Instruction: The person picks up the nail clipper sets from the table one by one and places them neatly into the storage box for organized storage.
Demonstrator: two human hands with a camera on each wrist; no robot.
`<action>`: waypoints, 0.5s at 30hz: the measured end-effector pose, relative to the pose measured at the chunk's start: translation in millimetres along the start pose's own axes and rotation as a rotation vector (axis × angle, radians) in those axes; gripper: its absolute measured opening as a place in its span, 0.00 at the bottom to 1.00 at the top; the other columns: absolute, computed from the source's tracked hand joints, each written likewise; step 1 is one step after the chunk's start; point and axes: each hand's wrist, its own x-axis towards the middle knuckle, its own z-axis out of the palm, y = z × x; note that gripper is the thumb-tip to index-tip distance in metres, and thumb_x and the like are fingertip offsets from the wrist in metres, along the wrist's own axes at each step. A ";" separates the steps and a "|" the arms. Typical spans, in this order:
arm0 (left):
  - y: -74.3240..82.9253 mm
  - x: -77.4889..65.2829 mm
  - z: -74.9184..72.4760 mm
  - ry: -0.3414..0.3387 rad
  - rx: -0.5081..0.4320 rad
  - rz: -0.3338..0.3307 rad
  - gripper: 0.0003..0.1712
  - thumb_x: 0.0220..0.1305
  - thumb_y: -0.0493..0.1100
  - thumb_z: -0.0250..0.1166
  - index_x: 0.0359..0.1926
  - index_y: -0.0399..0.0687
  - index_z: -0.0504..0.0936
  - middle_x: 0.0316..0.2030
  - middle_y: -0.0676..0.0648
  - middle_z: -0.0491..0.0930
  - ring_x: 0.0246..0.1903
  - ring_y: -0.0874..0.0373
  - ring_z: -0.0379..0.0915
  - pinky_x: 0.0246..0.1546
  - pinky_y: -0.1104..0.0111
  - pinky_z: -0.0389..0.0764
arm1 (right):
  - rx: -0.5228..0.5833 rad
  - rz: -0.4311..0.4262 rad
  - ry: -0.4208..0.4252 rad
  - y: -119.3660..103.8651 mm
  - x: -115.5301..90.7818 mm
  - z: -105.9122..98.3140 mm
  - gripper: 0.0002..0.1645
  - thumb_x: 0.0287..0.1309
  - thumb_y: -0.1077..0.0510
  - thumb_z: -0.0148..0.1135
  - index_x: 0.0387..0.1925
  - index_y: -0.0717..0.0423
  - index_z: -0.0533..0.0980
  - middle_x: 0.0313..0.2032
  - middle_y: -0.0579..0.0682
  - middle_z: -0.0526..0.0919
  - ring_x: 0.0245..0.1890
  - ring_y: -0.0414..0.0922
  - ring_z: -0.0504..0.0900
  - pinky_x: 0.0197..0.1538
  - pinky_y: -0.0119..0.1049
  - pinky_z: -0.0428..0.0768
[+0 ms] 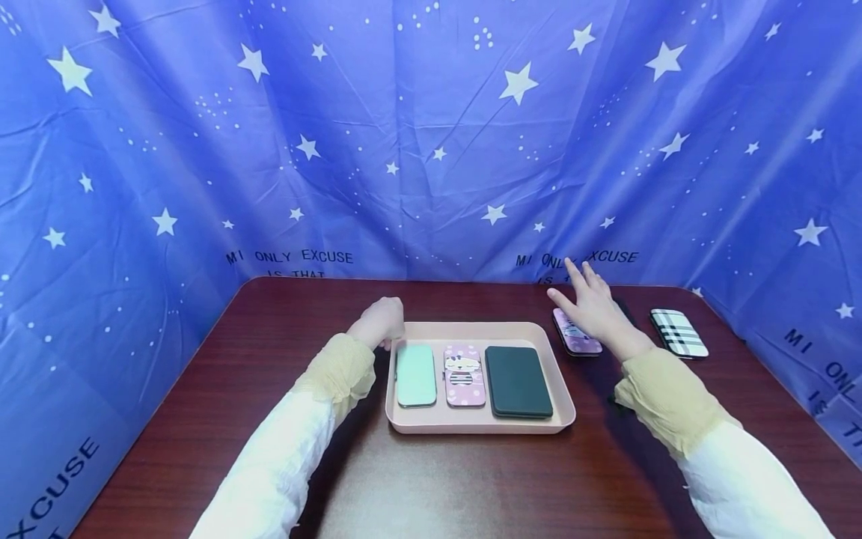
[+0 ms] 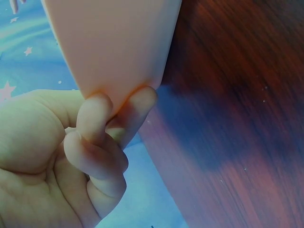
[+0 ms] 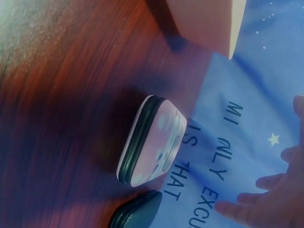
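Note:
My left hand (image 1: 378,320) is at the far left corner of a shallow pink tray (image 1: 471,428). In the left wrist view its thumb and curled fingers pinch the tray corner (image 2: 114,47). Inside the tray lie a mint green case (image 1: 416,376), a pink case with a cartoon cat (image 1: 465,378) and a larger dark green case (image 1: 518,382). My right hand (image 1: 595,311), fingers spread, hovers over a second pink-purple patterned case (image 1: 578,338) on the table. The right wrist view shows that pink case (image 3: 156,142) with a black zipped edge, apart from the fingers.
A black-and-white plaid case (image 1: 679,333) lies at the table's far right. Beside the pink case, a dark case (image 3: 137,211) is partly cut off by the frame in the right wrist view. A blue star-printed curtain (image 1: 431,150) stands behind the brown table (image 1: 222,389).

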 end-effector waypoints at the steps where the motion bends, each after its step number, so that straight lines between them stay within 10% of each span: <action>1: 0.2 -0.5 -0.3 0.000 -0.004 0.000 0.07 0.58 0.30 0.54 0.34 0.36 0.80 0.11 0.47 0.79 0.09 0.60 0.71 0.12 0.71 0.72 | 0.001 -0.002 -0.004 0.3 1.3 1.3 0.46 0.67 0.35 0.42 0.73 0.55 0.41 0.69 0.75 0.39 0.65 0.77 0.41 0.60 0.73 0.49; 15: 1.2 -1.3 -0.2 0.005 -0.004 -0.009 0.07 0.58 0.31 0.55 0.35 0.36 0.80 0.11 0.47 0.79 0.09 0.60 0.72 0.12 0.72 0.72 | -0.061 0.086 -0.093 7.4 11.2 16.5 0.46 0.67 0.35 0.39 0.72 0.61 0.42 0.67 0.77 0.44 0.64 0.78 0.47 0.59 0.72 0.55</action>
